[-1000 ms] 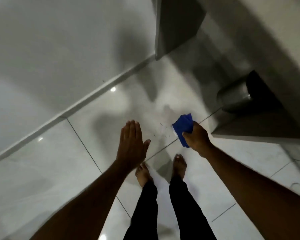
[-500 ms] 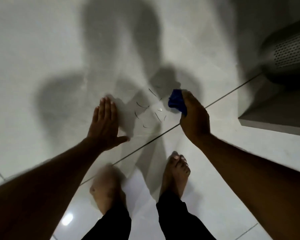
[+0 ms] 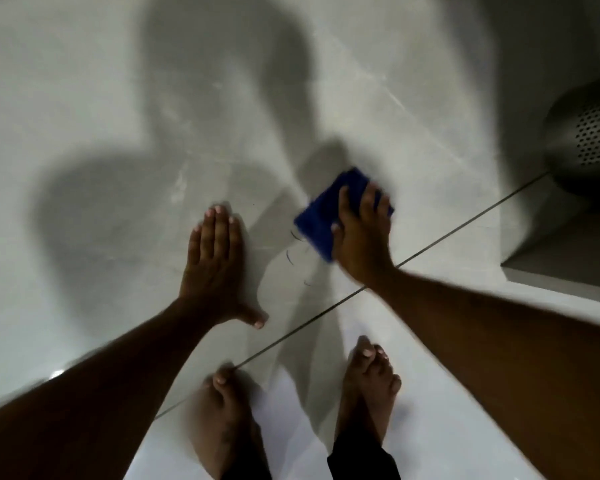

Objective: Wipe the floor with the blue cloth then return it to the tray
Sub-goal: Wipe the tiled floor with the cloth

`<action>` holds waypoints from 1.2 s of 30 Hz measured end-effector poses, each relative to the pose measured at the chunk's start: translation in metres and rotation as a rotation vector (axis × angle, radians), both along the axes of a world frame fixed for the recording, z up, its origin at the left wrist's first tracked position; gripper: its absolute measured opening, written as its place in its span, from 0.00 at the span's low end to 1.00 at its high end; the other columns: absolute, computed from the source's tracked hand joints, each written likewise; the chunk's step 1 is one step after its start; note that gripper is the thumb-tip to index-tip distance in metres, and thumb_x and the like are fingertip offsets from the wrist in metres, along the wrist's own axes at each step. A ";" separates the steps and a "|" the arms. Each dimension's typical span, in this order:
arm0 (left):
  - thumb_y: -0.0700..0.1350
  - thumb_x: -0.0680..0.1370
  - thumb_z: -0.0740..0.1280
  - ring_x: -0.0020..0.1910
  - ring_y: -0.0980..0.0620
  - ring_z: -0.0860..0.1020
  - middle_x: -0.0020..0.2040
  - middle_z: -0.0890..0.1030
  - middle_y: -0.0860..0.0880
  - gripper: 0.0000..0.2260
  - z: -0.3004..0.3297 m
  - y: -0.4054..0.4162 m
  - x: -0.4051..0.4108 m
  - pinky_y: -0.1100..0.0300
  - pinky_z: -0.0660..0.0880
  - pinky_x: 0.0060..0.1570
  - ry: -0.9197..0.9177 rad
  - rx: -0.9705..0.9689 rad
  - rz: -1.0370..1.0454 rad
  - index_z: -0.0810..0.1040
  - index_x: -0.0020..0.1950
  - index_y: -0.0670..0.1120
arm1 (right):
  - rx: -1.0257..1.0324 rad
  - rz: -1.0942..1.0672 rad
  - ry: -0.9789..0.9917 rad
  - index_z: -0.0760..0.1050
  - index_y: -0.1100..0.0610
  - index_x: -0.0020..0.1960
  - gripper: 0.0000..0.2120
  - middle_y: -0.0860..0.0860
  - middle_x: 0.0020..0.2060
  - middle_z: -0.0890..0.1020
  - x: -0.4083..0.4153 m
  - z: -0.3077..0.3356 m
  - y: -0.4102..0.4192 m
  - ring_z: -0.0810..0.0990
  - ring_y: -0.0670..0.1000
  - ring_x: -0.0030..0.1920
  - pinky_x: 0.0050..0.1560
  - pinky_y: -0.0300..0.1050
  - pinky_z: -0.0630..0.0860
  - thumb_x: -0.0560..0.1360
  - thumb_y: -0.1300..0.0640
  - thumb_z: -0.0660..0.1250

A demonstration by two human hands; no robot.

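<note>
1. Since half a second ago, I am seeing the right hand (image 3: 362,237) come down from a pinch on the bunched cloth (image 3: 326,216) to a flat press, with the cloth spread out under it on the floor (image 3: 83,98).
2. I am seeing the left hand (image 3: 215,268) lower as well; it is now lying palm down on the tile, fingers together and straight, thumb stuck out to the side, holding nothing.
3. I am noting the right fingers (image 3: 343,202) splayed across the cloth, pressing it to the tile rather than closing round it. Motion blur is smearing that hand and the cloth edges.
4. I am placing the cloth just right of the left hand, apart from it, and just beyond a dark grout line (image 3: 430,242) running diagonally across the floor.
5. I am recording a few thin dark curved strands (image 3: 289,258) lying on the tile at the cloth's near edge; what they are I cannot tell.
6. I am seeing two bare feet (image 3: 367,393) standing on the near side of the grout line, dark trouser cuffs at the ankles.
7. I am noting a perforated metal bin (image 3: 589,143) at the right edge, well clear of the cloth, beside a grey ledge (image 3: 568,271).
8. I am observing broad arm shadows falling over the tile ahead of both hands.
</note>
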State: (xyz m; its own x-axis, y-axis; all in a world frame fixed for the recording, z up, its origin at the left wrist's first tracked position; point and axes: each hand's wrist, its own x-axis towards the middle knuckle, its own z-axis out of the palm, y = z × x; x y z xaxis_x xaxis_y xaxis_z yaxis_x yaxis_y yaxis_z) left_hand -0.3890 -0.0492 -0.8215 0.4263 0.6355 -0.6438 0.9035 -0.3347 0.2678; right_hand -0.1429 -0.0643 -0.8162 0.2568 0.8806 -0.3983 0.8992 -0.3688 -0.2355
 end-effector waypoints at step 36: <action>0.84 0.33 0.59 0.74 0.40 0.25 0.75 0.27 0.38 0.85 -0.004 0.026 -0.013 0.54 0.21 0.69 0.037 0.132 0.092 0.29 0.76 0.40 | 0.109 1.172 -0.079 0.58 0.52 0.76 0.32 0.64 0.75 0.60 0.069 -0.006 -0.029 0.56 0.68 0.75 0.73 0.67 0.55 0.75 0.49 0.65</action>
State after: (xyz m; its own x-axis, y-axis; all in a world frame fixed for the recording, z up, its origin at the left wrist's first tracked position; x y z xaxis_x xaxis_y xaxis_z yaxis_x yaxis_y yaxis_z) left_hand -0.4024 -0.0228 -0.8257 0.3395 0.7510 -0.5663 0.9405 -0.2797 0.1928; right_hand -0.0741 -0.0932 -0.8226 -0.7107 0.6236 -0.3256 0.6891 0.7103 -0.1436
